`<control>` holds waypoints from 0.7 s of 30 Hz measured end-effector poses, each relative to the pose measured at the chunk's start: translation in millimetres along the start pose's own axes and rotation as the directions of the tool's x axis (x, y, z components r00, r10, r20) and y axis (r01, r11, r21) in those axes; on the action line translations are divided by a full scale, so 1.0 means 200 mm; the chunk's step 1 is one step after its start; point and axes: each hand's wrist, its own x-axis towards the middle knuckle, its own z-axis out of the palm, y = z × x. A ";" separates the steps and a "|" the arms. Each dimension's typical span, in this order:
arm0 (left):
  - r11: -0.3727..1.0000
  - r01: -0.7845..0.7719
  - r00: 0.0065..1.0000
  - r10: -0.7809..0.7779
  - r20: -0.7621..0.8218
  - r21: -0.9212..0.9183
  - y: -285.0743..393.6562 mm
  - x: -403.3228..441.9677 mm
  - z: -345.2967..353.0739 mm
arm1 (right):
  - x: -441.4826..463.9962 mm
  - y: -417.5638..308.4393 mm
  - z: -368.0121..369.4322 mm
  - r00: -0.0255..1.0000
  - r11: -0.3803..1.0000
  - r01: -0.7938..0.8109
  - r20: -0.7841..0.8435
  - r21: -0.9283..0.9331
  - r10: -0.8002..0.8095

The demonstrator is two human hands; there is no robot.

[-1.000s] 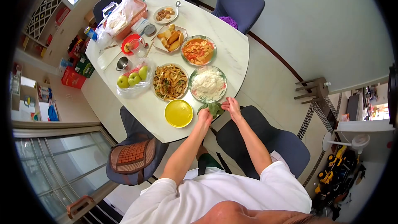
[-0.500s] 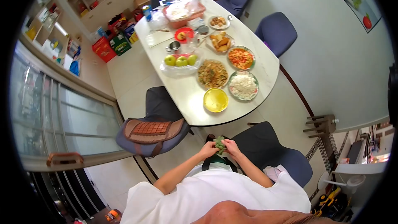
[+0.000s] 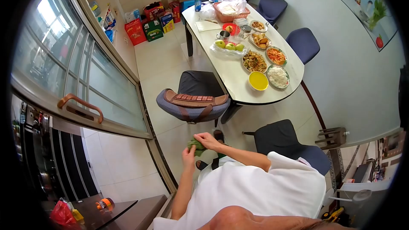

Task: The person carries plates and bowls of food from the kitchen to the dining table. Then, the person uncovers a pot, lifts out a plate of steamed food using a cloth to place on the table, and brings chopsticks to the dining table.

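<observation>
A crumpled green cloth (image 3: pixel 197 146) is held between my two hands, in front of my body and above the floor. My left hand (image 3: pixel 188 155) grips its lower left side with the fingers closed. From the upper right, my right hand (image 3: pixel 207 141) pinches the cloth's other side. Farther off, the white table (image 3: pixel 238 86) bears a yellow bowl (image 3: pixel 258 81), a plate of rice (image 3: pixel 278 76), a plate of mixed food (image 3: pixel 254 61), a red and yellow dish (image 3: pixel 276 56) and green apples (image 3: pixel 230 46) in a plastic bag.
A chair with a brown woven pad (image 3: pixel 194 98) stands beside the table. Another dark chair (image 3: pixel 277 138) is at my right. The sliding glass door (image 3: pixel 85 59) with a brown handle (image 3: pixel 81 102) is on the left, near a dark counter (image 3: pixel 123 213). Boxes (image 3: pixel 153 30) lie along the far wall.
My hands and the green cloth have come away from the table's edge and moved left. The view has turned left, and the table now appears farther away.
</observation>
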 end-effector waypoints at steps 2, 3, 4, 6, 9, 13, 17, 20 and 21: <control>0.998 -0.052 0.994 0.048 -0.100 -0.037 0.07 -0.08 -0.16 | 0.02 -0.03 0.12 0.991 0.996 -0.079 0.104 -0.037 0.082; 0.997 -0.069 0.987 0.062 -0.151 -0.040 0.10 -0.12 -0.23 | 0.05 -0.03 0.16 0.981 0.993 -0.083 0.168 -0.087 0.097; 0.996 -0.084 0.976 0.074 -0.205 -0.041 0.12 -0.15 -0.27 | 0.06 -0.03 0.19 0.954 0.987 -0.161 0.254 -0.029 0.163; 0.983 -0.135 0.956 0.095 -0.278 -0.127 0.20 -0.24 -0.36 | 0.09 -0.04 0.29 0.887 0.977 -0.212 0.420 -0.002 0.193; 0.961 -0.185 0.917 0.094 -0.387 -0.205 0.24 -0.27 -0.52 | 0.15 -0.06 0.43 0.785 0.996 -0.075 0.613 -0.045 0.087; 0.990 -0.140 0.875 0.117 -0.469 -0.014 0.34 -0.32 -0.65 | 0.31 -0.11 0.64 0.654 0.976 0.151 0.756 -0.156 0.020; 0.662 0.063 0.891 0.299 -0.341 0.747 0.44 -0.30 -0.87 | 0.46 -0.26 0.78 0.551 0.741 0.634 0.801 -0.221 -0.232; 0.422 -0.030 0.943 0.312 -0.114 0.906 0.59 -0.27 -0.89 | 0.56 -0.41 0.84 0.344 0.487 0.868 0.822 -0.095 -0.454; 0.409 -0.039 0.953 0.290 -0.089 0.912 0.62 -0.24 -0.91 | 0.60 -0.44 0.87 0.297 0.458 0.885 0.853 -0.077 -0.429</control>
